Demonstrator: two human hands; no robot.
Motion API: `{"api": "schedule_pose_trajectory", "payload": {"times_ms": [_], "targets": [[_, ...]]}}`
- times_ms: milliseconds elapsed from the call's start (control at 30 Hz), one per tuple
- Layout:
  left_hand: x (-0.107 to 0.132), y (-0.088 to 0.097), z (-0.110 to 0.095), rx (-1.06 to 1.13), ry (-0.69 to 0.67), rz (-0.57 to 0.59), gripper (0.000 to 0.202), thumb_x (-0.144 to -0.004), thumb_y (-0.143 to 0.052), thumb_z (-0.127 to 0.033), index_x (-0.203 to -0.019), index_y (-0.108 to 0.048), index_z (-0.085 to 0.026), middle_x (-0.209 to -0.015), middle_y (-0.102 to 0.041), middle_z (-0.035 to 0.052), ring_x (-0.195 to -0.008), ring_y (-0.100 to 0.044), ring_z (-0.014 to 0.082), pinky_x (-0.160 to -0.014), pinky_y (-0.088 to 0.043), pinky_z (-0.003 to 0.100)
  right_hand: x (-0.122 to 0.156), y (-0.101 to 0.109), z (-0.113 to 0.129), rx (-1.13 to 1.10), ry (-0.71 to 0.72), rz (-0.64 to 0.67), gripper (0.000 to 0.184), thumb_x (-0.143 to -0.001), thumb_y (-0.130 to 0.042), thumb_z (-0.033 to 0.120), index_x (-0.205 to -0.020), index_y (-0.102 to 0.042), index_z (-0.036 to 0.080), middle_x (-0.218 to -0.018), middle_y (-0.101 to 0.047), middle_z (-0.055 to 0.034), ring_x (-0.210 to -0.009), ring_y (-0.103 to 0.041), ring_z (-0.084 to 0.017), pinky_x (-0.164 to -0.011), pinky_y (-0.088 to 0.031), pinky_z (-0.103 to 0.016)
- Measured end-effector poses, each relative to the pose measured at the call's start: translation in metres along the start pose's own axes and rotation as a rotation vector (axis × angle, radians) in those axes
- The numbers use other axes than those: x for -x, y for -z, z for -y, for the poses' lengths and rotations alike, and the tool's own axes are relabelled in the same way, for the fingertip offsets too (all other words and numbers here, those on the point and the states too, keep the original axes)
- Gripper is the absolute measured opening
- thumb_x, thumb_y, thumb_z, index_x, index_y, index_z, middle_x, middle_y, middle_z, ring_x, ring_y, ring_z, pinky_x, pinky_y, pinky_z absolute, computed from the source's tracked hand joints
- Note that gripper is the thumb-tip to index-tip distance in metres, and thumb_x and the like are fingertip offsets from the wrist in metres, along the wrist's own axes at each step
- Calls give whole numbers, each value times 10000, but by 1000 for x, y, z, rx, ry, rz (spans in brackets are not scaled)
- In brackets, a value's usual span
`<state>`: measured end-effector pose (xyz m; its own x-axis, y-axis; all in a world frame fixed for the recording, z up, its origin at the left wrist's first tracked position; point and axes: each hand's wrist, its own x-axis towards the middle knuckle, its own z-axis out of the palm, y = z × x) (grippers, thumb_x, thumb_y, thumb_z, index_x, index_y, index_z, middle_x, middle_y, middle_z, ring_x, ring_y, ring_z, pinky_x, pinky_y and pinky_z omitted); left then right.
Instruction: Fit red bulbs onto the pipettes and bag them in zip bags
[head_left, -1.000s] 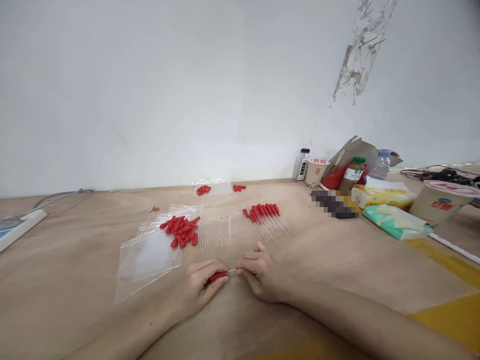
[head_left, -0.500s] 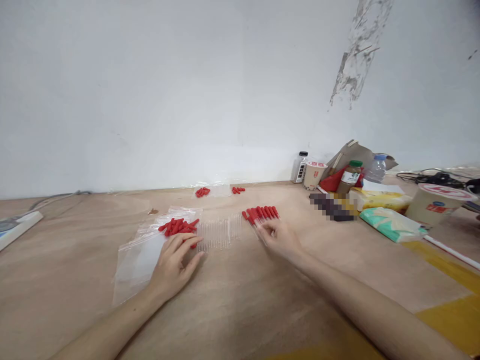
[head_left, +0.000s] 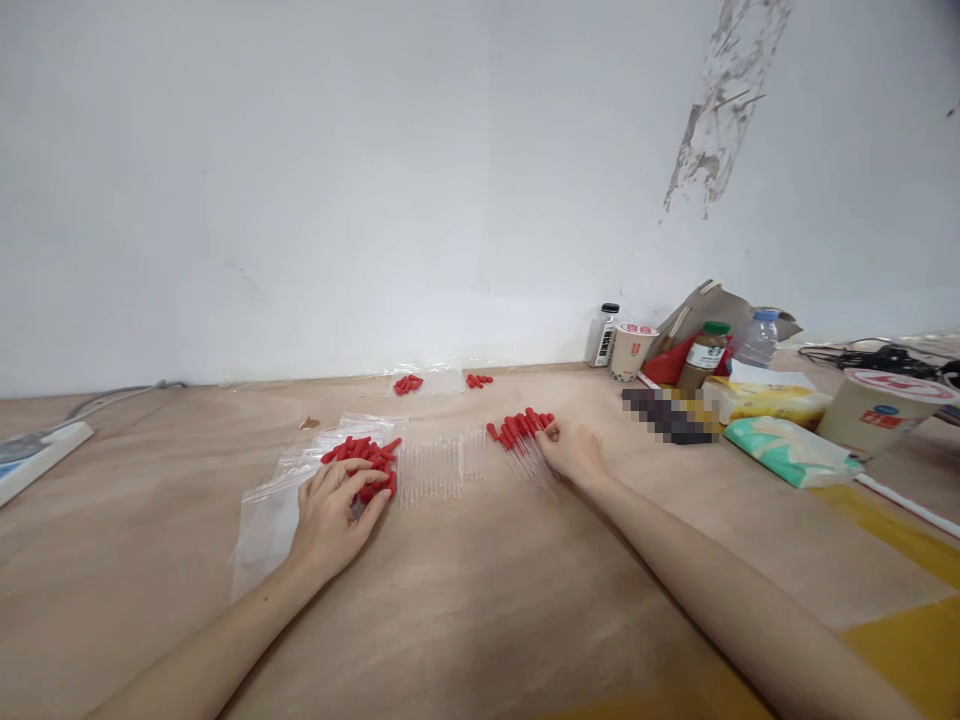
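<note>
My left hand (head_left: 337, 515) rests over the pile of red rubber bulbs (head_left: 361, 448), its fingers curved and apart, with bulbs showing between thumb and forefinger. Right of that pile lies a row of clear glass dropper tubes (head_left: 442, 470) without bulbs. Farther right is a fanned row of glass droppers with red bulbs (head_left: 517, 428). At this row's right end, my right hand (head_left: 574, 447) has its fingers closed on a dropper, which they partly hide.
Clear plastic bags (head_left: 259, 520) lie under and beside my left hand. Two small groups of red bulbs (head_left: 409, 384) sit near the wall. At the right stand a drink cup (head_left: 631, 355), bottles (head_left: 705, 358) and tissue packs (head_left: 791, 452). A power strip (head_left: 45, 460) is at far left.
My left hand has drawn back left from the glass tubes onto the bulb pile. My right hand has shifted slightly up and right along the finished-looking droppers, whose bulbs now lie less evenly.
</note>
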<state>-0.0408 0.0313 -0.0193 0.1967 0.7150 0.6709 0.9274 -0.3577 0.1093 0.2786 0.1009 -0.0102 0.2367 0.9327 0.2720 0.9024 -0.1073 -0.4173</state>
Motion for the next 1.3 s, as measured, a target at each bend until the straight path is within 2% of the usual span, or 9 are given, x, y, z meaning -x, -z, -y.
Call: {"api": "schedule_pose_trajectory", "payload": {"times_ms": [200, 400, 533, 667, 833, 1000, 1167, 1300], "targets": [[1, -2, 1, 1, 11, 16, 177, -792, -507, -356, -846, -639, -252, -999, -594, 32, -979, -514, 242, -825, -322, 396, 1, 4, -3, -4, 19, 31, 303, -759, -482, 461, -762, -650, 208, -855, -673, -71, -846, -601, -243, -773, -356, -360], [0, -1, 0, -7, 28, 27, 185, -782, -504, -364, -836, -641, -251, -988, -595, 34, -972, -515, 247, -820, -317, 397, 9, 9, 0, -38, 65, 1, 217, -762, -494, 384, -742, -619, 208, -774, -663, -31, -783, -595, -204, -750, -332, -328], [0, 0, -2, -11, 85, 72, 191, -780, -500, -379, -725, -611, -234, -966, -593, 23, -974, -509, 246, -813, -307, 396, 21, 8, 17, -84, 218, 11, 187, -765, -494, 331, -692, -614, 207, -726, -660, -3, -726, -581, -157, -760, -302, -306], [0, 2, -4, -24, 143, 98, 242, -771, -505, -422, -664, -541, -207, -924, -591, 21, -944, -510, 237, -788, -314, 374, 26, -1, 41, -1, 325, 61, 248, -785, -460, 322, -653, -632, 202, -717, -668, -25, -723, -583, -168, -760, -292, -319], [-4, 6, 0, -58, 222, 129, 218, -766, -501, -433, -775, -553, -222, -915, -589, 24, -905, -518, 241, -770, -322, 372, 19, -16, 66, 133, 269, 107, 246, -782, -445, 299, -736, -650, 171, -777, -670, -89, -773, -597, -213, -747, -303, -340], [-9, 7, 8, -90, 259, 128, 262, -758, -509, -462, -884, -601, -251, -972, -584, 40, -966, -493, 262, -780, -313, 388, 11, -20, 75, 180, 220, 163, 217, -762, -464, 271, -831, -637, 159, -825, -664, -108, -791, -603, -235, -744, -313, -365], [-15, 3, 9, -88, 215, 146, 309, -756, -506, -513, -836, -640, -246, -920, -588, 46, -933, -504, 261, -781, -304, 403, 8, -18, 76, 196, 219, 198, 203, -768, -464, 236, -837, -634, 149, -828, -664, -130, -775, -610, -234, -745, -313, -380], [-17, -2, 8, -66, 216, 142, 282, -759, -514, -488, -772, -658, -245, -876, -587, 41, -900, -512, 261, -767, -312, 413, 9, -21, 78, 214, 232, 225, 200, -758, -457, 176, -808, -644, 126, -841, -663, -150, -783, -613, -250, -763, -304, -403]]}}
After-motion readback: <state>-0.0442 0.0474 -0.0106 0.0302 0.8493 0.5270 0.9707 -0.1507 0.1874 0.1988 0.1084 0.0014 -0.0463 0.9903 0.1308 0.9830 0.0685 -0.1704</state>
